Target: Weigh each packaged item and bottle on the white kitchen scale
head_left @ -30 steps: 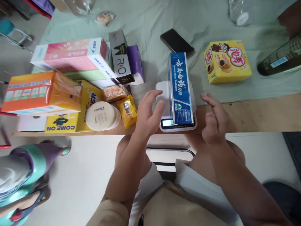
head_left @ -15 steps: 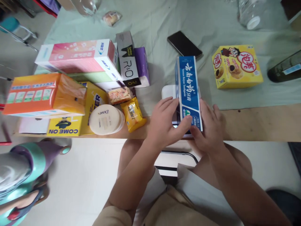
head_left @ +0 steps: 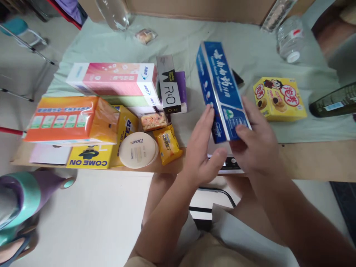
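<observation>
A blue toothpaste box (head_left: 222,91) is tilted and lifted off the table, its far end leaning left. My right hand (head_left: 258,144) grips the near right part of it, thumb on the top face. My left hand (head_left: 198,152) lies along the box's left side with fingers stretched, fingertips at the box and thumb spread away. Below the box, a flat white scale (head_left: 232,163) with a dark display panel sits at the table edge, mostly hidden. Part of a black phone (head_left: 237,78) shows behind the box.
To the left stand an orange tissue pack (head_left: 71,120), a pink box (head_left: 116,76), a grey R&O box (head_left: 168,85), a Dove jar (head_left: 137,150) and a yellow packet (head_left: 167,144). On the right are a yellow snack box (head_left: 279,98), a dark bottle (head_left: 333,100) and a clear bottle (head_left: 290,39).
The toothpaste box has risen from the scale and tilted, its far end turning left. My left thumb has come off its top face. The camera view has also shifted.
</observation>
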### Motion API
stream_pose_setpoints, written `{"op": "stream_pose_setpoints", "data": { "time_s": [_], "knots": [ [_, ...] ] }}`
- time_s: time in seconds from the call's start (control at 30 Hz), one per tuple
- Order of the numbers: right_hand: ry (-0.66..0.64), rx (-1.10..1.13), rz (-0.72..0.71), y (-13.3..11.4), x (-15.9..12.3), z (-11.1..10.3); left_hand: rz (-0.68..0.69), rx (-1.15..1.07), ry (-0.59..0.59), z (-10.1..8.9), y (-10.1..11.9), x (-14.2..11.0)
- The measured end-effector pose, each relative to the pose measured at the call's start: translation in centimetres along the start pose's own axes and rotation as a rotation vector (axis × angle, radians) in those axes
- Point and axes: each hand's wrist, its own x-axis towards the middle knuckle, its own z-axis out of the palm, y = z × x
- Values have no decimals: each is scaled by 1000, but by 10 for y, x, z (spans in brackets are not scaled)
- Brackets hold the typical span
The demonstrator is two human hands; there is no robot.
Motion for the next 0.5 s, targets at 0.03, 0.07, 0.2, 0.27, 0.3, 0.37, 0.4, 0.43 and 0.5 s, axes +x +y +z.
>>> {"op": "stream_pose_setpoints", "data": {
  "time_s": [0.03, 0.07, 0.2, 0.27, 0.3, 0.37, 0.4, 0.43, 0.5],
  "knots": [
    [-17, 0, -31, 5, 13, 7, -10, -4, 39, -1, -1, 0],
    [-31, -39, -74, 11, 26, 13, -34, -4, 84, -2, -3, -1],
    [-69, -224, -205, 29, 70, 36, -212, -28, 278, -7, -12, -6],
    [-82, -253, -202, 32, 83, 46, -278, -79, 315, -11, -15, -8],
    [-84, -249, -190, 34, 87, 51, -300, -101, 319, -14, -15, -8],
    [-79, -217, -174, 38, 92, 60, -334, -122, 335, -19, -15, -8],
    [-70, -196, -176, 42, 94, 63, -342, -127, 347, -21, -14, -8],
    [-63, -175, -180, 46, 95, 65, -348, -133, 357, -22, -14, -8],
    [-66, -139, -185, 57, 98, 65, -349, -149, 370, -23, -13, -7]
  ]
}}
